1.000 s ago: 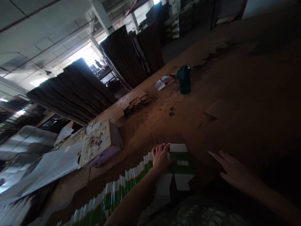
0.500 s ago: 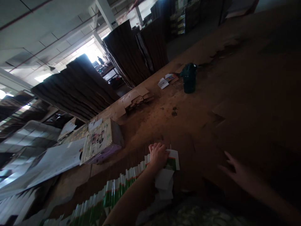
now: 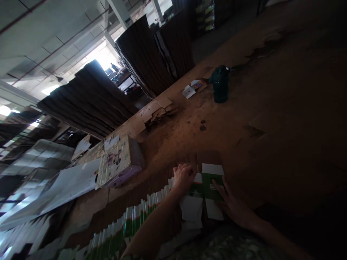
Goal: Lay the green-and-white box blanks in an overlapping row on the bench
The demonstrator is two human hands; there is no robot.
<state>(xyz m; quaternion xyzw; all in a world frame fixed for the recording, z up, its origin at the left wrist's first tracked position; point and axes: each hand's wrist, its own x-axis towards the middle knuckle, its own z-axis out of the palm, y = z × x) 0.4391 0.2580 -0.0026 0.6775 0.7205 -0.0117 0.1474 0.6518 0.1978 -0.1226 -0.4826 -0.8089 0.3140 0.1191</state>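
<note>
My left hand (image 3: pixel 184 177) rests at the near end of a long row of flattened green and white cartons (image 3: pixel 132 218). Its fingers are curled over the cartons at that end. My right hand (image 3: pixel 233 205) is at the right edge of one green carton with white flaps (image 3: pixel 210 186), a digit lying across its green face and another along its side. That carton stands just right of the row, its flaps spread at top and bottom. Loose white flaps (image 3: pixel 192 209) show below my left hand. The undersides of both hands are hidden.
A long brown table (image 3: pixel 184 141) carries a wrapped box with a cartoon print (image 3: pixel 119 162), a stack of cardboard pieces (image 3: pixel 159 110), small printed cards (image 3: pixel 189 91) and a dark green container (image 3: pixel 220 85). Tall board stacks (image 3: pixel 89 97) stand beyond. The right side is very dark.
My right hand has moved left from over the dark table onto the green carton, which now shows its face beside the row. My left hand stays at the row's end.
</note>
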